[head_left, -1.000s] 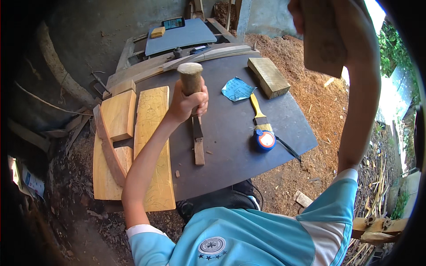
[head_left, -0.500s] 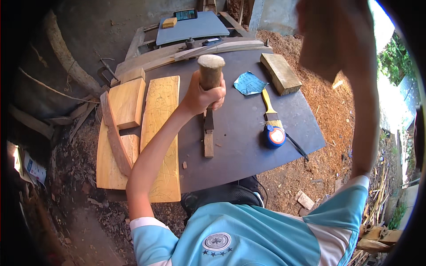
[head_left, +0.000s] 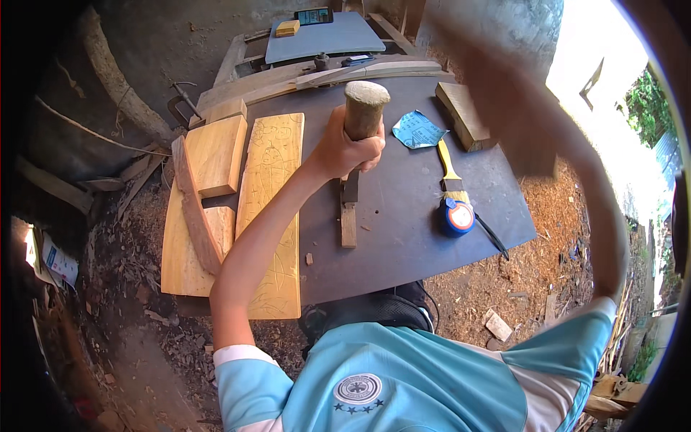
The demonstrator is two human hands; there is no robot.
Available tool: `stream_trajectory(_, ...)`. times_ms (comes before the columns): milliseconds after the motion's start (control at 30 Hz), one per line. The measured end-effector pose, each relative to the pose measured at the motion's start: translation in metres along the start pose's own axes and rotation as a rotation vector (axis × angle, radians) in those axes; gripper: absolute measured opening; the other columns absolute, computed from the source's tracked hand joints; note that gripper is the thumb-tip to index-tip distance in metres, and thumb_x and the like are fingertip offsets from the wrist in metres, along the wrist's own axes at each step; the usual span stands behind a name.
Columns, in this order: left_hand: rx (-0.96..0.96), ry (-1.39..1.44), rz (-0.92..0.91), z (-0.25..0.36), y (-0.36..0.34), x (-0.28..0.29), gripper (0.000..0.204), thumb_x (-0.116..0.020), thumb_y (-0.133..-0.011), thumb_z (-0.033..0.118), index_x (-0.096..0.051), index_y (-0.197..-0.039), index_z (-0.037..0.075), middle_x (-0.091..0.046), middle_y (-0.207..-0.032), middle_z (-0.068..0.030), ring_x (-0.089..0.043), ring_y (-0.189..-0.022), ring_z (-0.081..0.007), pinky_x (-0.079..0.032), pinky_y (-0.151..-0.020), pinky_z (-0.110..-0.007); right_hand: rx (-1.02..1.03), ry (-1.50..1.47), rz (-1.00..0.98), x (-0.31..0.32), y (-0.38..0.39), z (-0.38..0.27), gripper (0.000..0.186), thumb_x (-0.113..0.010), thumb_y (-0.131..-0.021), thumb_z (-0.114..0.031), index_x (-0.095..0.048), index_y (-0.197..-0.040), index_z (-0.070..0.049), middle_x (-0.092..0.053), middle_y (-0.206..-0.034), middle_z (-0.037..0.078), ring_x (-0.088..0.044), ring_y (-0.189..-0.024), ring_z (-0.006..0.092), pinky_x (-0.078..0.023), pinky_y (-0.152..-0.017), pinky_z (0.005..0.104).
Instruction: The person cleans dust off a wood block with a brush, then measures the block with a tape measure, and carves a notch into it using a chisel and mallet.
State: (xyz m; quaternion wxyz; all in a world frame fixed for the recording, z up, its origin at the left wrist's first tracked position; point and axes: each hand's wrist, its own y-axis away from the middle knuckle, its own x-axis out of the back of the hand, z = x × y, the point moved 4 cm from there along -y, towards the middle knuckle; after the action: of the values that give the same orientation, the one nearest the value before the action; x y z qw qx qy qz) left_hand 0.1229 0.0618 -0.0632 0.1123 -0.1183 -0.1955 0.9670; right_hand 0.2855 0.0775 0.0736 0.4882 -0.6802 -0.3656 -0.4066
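My left hand (head_left: 351, 150) is closed round the thick wooden handle of a chisel (head_left: 366, 108), which it holds upright. The chisel's dark blade comes down on a narrow wooden strip (head_left: 348, 227) lying on the dark table. My right hand (head_left: 529, 111) is raised on the right, smeared by motion. With it is a brown, blocky thing, too blurred to name. To the left of the chisel lies a long yellowish board (head_left: 272, 216) with figures drawn on it.
Right of the chisel lie a blue paper sheet (head_left: 417, 130), a yellow-handled brush (head_left: 448, 162), a blue tape measure (head_left: 458, 217) and a thick wood block (head_left: 461, 119). Pale wood pieces (head_left: 217, 155) and a clamp (head_left: 183, 104) are at left. A grey-blue board (head_left: 327, 39) stands behind.
The view has shifted, so the table's things sit slightly further right. My right hand is still up and blurred, a little lower than before. The chisel stays upright on the strip.
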Motion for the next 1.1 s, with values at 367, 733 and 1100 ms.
stream_trajectory(367,-0.027,0.019,-0.006,-0.001,0.000,0.003,0.010,-0.055,-0.069,-0.002,-0.047,-0.073,0.001,-0.050,-0.054,-0.0044,-0.048,-0.039,-0.0107,-0.039,-0.036,-0.024,-0.309,-0.126,0.120,0.030,0.007,0.004,0.046,-0.049,-0.090,-0.019,-0.038,-0.134,-0.016,-0.059,-0.071,0.008,-0.057,-0.052,0.0147,-0.049,-0.048,0.0295)
stream_trajectory(733,-0.040,0.081,0.033,0.006,0.021,0.022,0.016,-0.054,-0.066,0.001,-0.046,-0.079,0.003,-0.050,-0.055,-0.0048,-0.049,-0.040,-0.0124,-0.039,-0.037,-0.026,-0.680,-0.384,0.064,0.020,-0.005,-0.009,0.056,-0.052,-0.089,-0.017,-0.029,-0.140,-0.023,-0.054,-0.067,0.002,-0.051,-0.047,0.0096,-0.047,-0.044,0.0240)
stream_trajectory(1100,-0.076,0.139,-0.027,0.003,0.012,0.014,0.016,-0.055,-0.065,-0.003,-0.046,-0.078,0.001,-0.049,-0.054,-0.0061,-0.048,-0.040,-0.0133,-0.038,-0.037,-0.027,-0.620,-0.273,-0.244,0.016,-0.018,-0.026,0.062,-0.052,-0.085,-0.007,-0.028,-0.140,-0.024,-0.057,-0.067,0.006,-0.054,-0.050,0.0120,-0.049,-0.047,0.0280)
